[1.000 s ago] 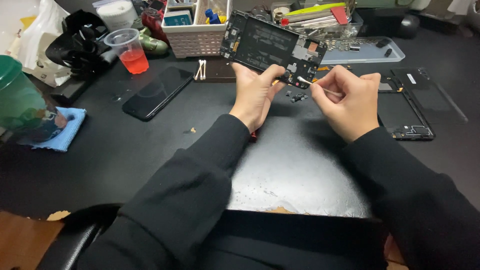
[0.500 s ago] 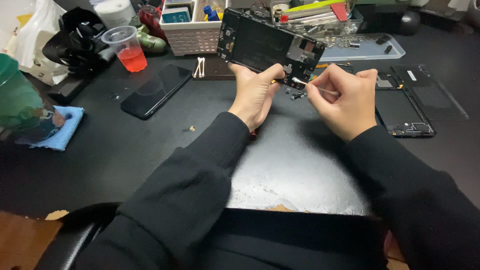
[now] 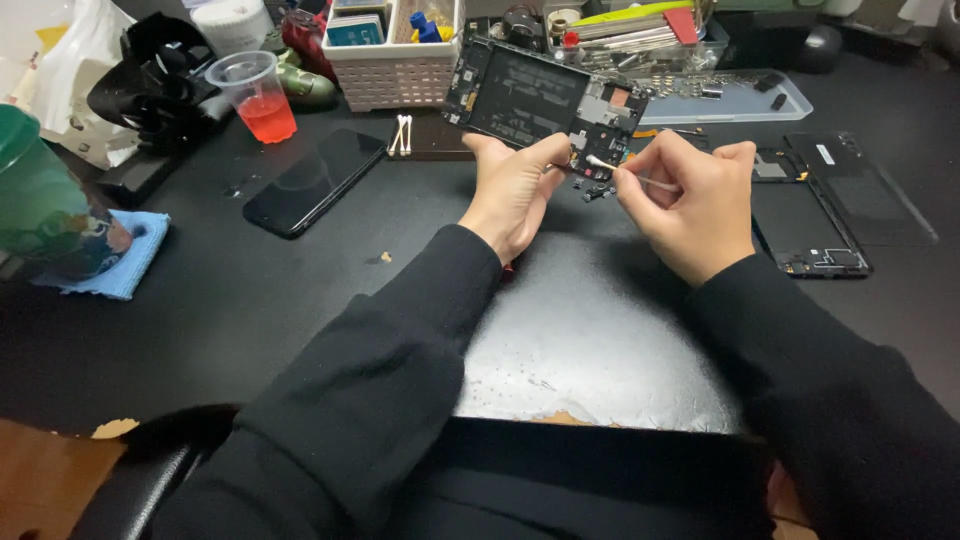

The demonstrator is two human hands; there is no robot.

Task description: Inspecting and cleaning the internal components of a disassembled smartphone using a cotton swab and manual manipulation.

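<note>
My left hand [image 3: 515, 190] grips the lower edge of an opened phone frame [image 3: 535, 95], dark with exposed circuit parts, and holds it tilted up above the black table. My right hand [image 3: 690, 205] pinches a cotton swab [image 3: 625, 172]; its white tip touches the frame's lower right corner. Small dark loose parts [image 3: 597, 191] lie on the table just under that corner. Both arms wear black sleeves.
A black phone [image 3: 315, 180] lies flat at the left, near a plastic cup of red liquid [image 3: 258, 97], spare cotton swabs [image 3: 401, 133] and a white basket [image 3: 395, 55]. Phone panels [image 3: 815, 215] lie at right, a parts tray [image 3: 745, 95] behind. A green container [image 3: 40, 200] and blue cloth [image 3: 120, 255] sit far left.
The phone frame has shifted slightly in my left hand. My right hand keeps the swab at the frame's lower right corner, with only small movement.
</note>
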